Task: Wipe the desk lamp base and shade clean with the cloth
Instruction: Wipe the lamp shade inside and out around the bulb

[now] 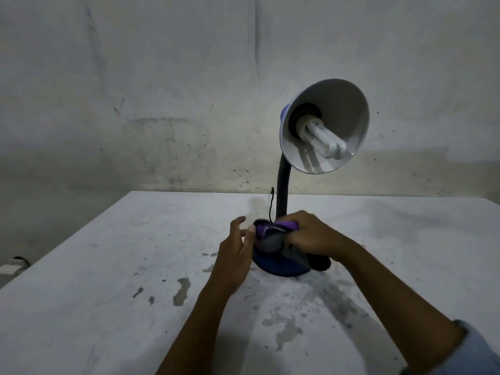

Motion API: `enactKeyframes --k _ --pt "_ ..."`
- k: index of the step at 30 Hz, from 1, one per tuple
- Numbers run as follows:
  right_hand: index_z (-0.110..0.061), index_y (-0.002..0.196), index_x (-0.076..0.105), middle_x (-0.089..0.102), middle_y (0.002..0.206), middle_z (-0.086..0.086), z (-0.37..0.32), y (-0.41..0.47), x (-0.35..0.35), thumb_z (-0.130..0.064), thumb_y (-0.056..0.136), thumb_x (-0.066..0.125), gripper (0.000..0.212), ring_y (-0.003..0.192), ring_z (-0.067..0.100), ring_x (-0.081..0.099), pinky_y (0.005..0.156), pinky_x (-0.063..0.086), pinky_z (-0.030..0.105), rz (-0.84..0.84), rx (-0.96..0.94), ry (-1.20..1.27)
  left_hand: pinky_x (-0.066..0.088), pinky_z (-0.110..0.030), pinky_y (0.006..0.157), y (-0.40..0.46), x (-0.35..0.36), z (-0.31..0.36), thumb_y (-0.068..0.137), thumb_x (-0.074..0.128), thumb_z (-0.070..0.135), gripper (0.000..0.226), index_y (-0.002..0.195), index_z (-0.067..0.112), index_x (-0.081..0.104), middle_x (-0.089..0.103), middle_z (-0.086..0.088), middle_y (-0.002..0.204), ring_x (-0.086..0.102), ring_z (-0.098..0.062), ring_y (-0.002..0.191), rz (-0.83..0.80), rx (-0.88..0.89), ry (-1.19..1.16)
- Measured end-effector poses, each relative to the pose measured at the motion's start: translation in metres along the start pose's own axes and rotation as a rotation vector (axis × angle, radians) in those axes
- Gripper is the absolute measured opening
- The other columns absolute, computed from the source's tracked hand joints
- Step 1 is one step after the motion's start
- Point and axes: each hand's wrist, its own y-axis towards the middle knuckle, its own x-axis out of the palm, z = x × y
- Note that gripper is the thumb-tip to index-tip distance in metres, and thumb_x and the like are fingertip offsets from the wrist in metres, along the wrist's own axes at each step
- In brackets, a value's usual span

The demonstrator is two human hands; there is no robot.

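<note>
- Desk lamp: stands upright on the table, towards the far edge and right of centre.
- Base: round, dark blue, flat on the table top; only its near rim shows, the rest lies under cloth and hands.
- Neck: dark, flexible, rising from the base and curving right into the shade.
- Shade: cone-shaped, blue outside, pale inside, its open mouth tilted towards the camera and slightly down.
- Bulb: white folded-tube type, seated in the socket inside the shade, unlit.
- Cord: thin, dark, running from the back of the base to the far table edge.
- Cloth: bunched, grey and black with purple parts, lying on top of the base at the foot of the neck; a dark end hangs over the right side of the base.
- Right hand: fingers curled round the cloth, gripping it and pressing it onto the base.
- Left hand: just left of the base, fingers loosely spread and relaxed, thumb tip touching the cloth's purple edge; it grips nothing.
- Sleeve: pale blue, on the right forearm at the lower right corner.
- Table: white top, stained with grey patches and scuffs.
- Wall: pale, marked and spotted, behind the table.
</note>
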Motion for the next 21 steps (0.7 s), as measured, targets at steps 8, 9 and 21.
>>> enactKeyframes --k 8,9,21 --pt "-0.012 0.122 0.047 0.049 0.121 0.018 -0.007 0.043 0.064 -0.021 0.087 0.052 0.036 0.115 0.040 0.043 0.087 0.043 0.041 0.080 0.056 -0.621 0.036 -0.023 0.088 0.001 -0.010 0.003 0.096 0.030 0.043 0.045 0.136 0.023 0.034 0.052 -0.007 0.135 0.055 -0.014 0.106 0.194 -0.049 -0.088" --pt "-0.012 0.119 0.050 0.052 0.116 0.017 -0.012 0.043 0.061 -0.021 0.086 0.052 0.034 0.112 0.038 0.047 0.086 0.044 0.040 0.056 0.051 -0.583 0.035 -0.021 0.086 0.000 -0.011 0.004 0.096 0.030 0.041 0.044 0.135 0.022 0.035 0.053 -0.006 0.133 0.053 -0.010 0.101 0.186 -0.049 -0.085" --pt "-0.021 0.075 0.059 0.063 0.083 0.004 0.042 0.000 -0.032 -0.037 0.073 0.066 0.017 0.080 0.023 0.060 0.063 0.043 0.026 -0.015 0.311 -0.342 0.033 -0.004 0.070 -0.007 0.005 0.003 0.097 0.027 0.042 0.047 0.142 0.028 0.023 0.059 0.004 0.116 0.050 0.005 0.080 -0.063 0.020 0.070"
